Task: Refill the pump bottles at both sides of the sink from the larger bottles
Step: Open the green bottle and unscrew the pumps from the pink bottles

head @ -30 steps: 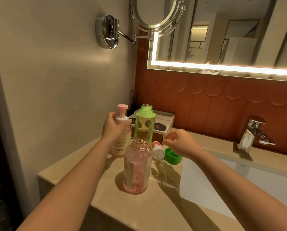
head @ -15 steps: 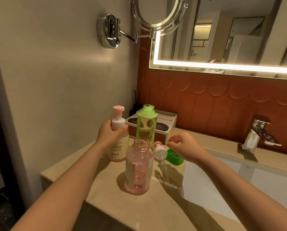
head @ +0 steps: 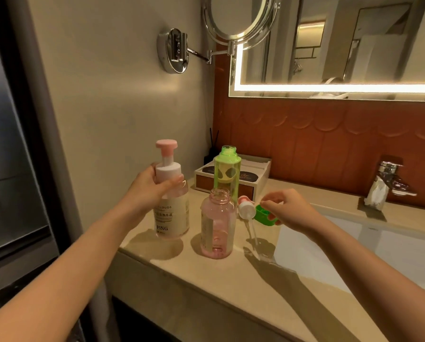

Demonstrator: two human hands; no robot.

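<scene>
the left hand has brought the pump bottle forward from its place near the wall, beside the green bottle, toward the front edge of the table. it is now held upright just left of the open pink bottle, level with it rather than behind it, and more of its label shows. whether its base touches the table cannot be told. the right hand has drifted slightly right, away from the loose pump head and over the green cap.

Dim warm mirror-strip glow, wide-angle distortion
</scene>
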